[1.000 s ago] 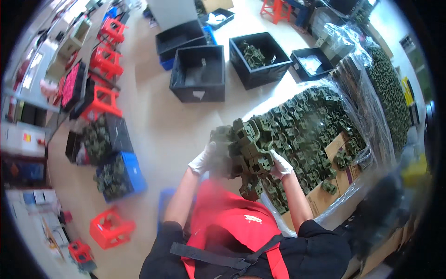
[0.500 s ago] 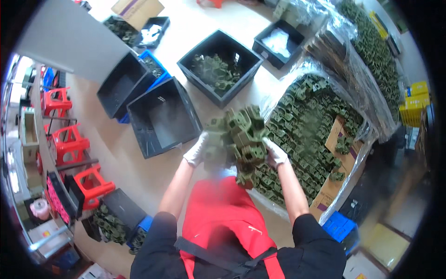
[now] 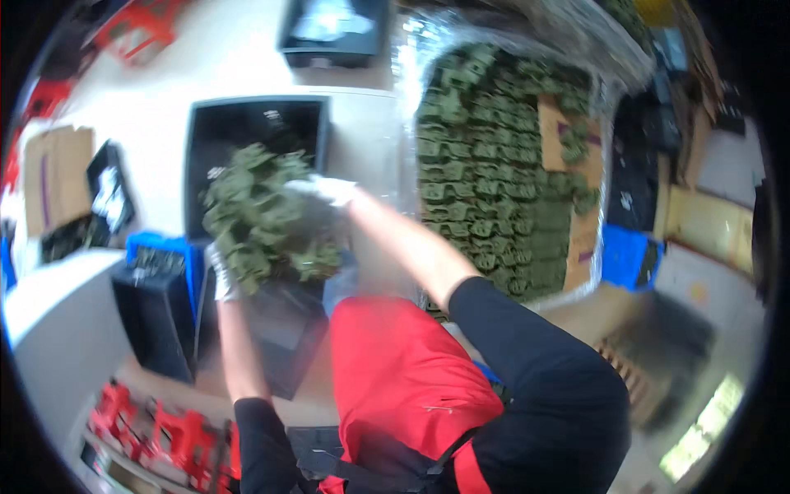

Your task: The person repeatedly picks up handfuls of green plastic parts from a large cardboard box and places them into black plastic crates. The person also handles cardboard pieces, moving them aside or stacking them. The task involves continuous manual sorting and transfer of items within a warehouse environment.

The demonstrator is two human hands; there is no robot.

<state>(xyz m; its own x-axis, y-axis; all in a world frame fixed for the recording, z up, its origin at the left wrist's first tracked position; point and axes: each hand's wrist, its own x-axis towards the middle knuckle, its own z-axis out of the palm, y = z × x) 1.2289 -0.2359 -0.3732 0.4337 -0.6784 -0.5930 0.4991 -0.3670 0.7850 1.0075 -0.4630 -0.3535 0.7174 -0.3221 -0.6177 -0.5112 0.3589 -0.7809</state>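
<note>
Olive-green moulded plastic parts, loose armful [image 3: 267, 218]: light, rigid, shifty. White-gloved left hand [image 3: 220, 276] cups underneath, right hand [image 3: 329, 191] presses the top.

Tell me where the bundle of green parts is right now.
In the head view, the bundle of green parts sits left of centre, held between the gloved left hand and right hand, over the black bin.
</note>
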